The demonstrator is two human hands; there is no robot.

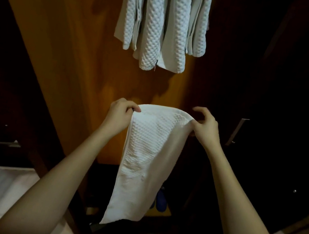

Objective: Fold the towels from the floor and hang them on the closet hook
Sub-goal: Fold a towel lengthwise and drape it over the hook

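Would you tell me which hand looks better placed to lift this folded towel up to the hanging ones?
Probably the left hand: it grips the folded towel at its corner and sits directly below the hanging towels. The right hand only pinches its corner, off to their side.

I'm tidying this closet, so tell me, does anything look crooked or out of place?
Slightly. The hanging towels end at uneven heights, bunched rather than squared. The held towel, pinched by the left hand and right hand, hangs slanting left. Nothing looks spilled or damaged.
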